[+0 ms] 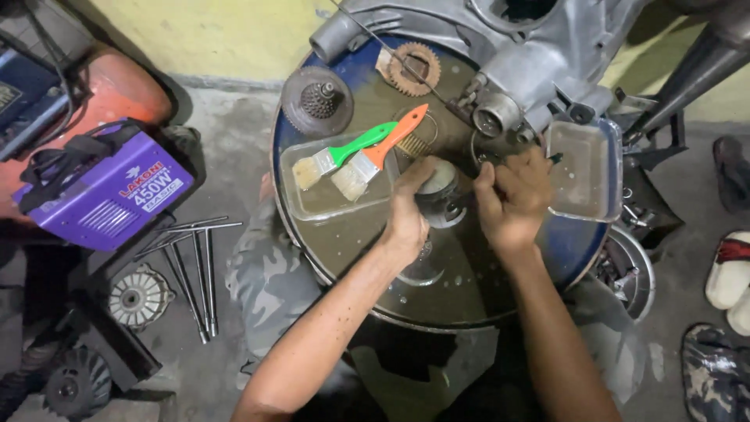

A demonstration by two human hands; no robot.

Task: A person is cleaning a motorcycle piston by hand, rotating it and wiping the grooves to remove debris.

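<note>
My left hand (408, 212) grips a round grey metal piston-like part (437, 184) that rests on the oily top of a blue drum (344, 250). My right hand (512, 197) is closed on a thin dark tool (553, 159) and pressed against the right side of that part. Two paintbrushes lie across a clear plastic tray (312, 202) just left of my hands, one with a green handle (344, 155), one with an orange handle (384, 148). A grey engine casing (516, 70) sits at the drum's far side.
A second clear tray (586, 176) sits at the drum's right edge. A clutch-like round part (317, 100) and a rusty gear (412, 69) lie at the back. On the floor left are a purple welding machine (101, 187), long metal rods (195, 270) and round parts (139, 297). Sandals (726, 266) lie right.
</note>
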